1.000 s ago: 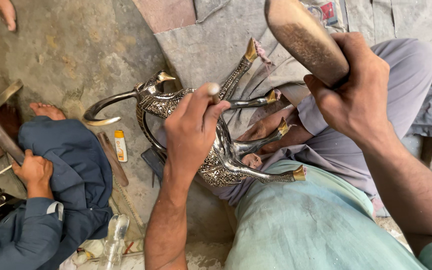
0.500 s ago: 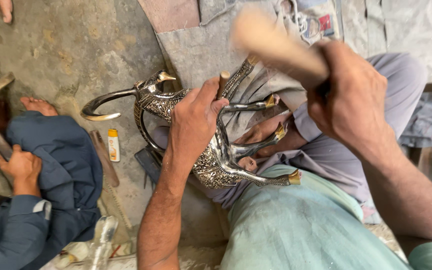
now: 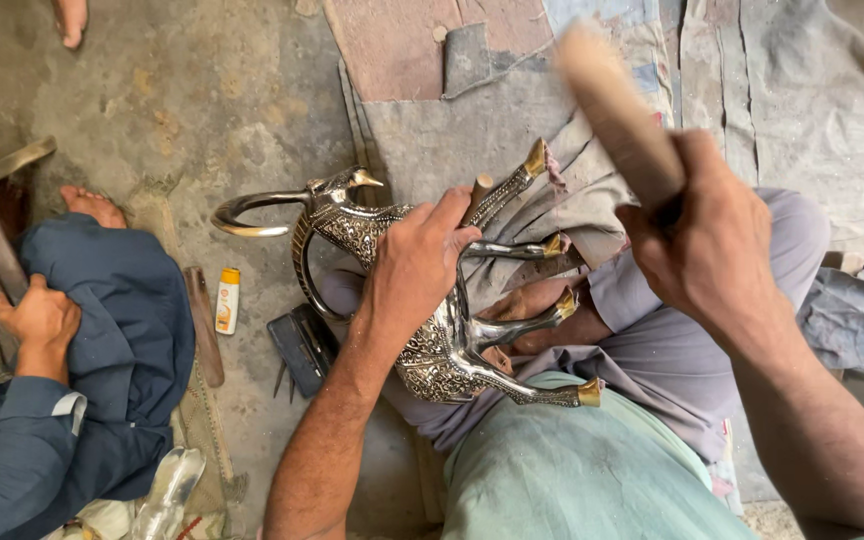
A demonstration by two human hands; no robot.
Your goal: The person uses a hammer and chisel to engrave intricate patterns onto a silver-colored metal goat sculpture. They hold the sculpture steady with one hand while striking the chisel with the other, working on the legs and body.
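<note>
A silver and brass animal figure [image 3: 432,350] with curved horns and engraved body lies on its side across my lap, its brass-tipped legs pointing right. My left hand [image 3: 414,262] presses on its body and pinches a short punch-like tool [image 3: 478,190] upright against it. My right hand [image 3: 704,248] grips a thick wooden mallet [image 3: 616,112], raised above the figure and blurred by motion.
A person in dark blue clothes [image 3: 102,330] sits at the left, a hand [image 3: 40,318] on a flat metal piece. On the concrete floor lie a small yellow-capped tube [image 3: 226,300], a dark tool [image 3: 298,348], a plastic bottle [image 3: 166,492]. Grey cloth mats [image 3: 512,90] cover the floor behind.
My right hand has swung the wooden mallet, which is now tilted left and blurred. My left hand stays on the figure with the punch. The person at the left has shifted a hand slightly.
</note>
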